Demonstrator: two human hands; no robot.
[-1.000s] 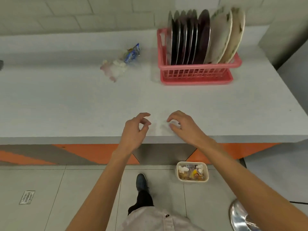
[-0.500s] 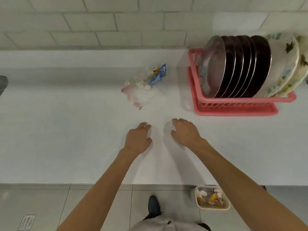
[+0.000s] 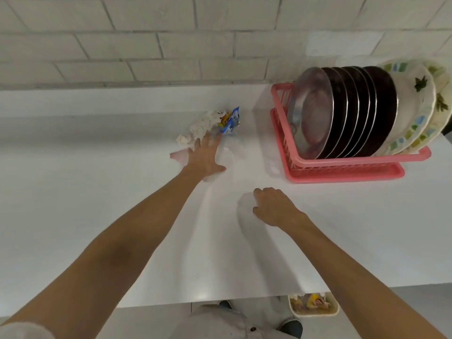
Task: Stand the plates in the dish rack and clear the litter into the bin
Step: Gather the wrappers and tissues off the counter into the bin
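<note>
Centre of frame, on the white counter: litter, a crumpled heap of white tissue, clear film and a blue-and-yellow wrapper. Left hand spread flat, fingers open, touching its near edge. Right hand loosely curled, holding nothing, lower centre. Upper right: pink dish rack with plates upright, steel, dark and floral. Bin at bottom edge.

Pale grey brick-pattern tiled wall, long white glossy surface running beneath it, grey tiled floor below its front edge
</note>
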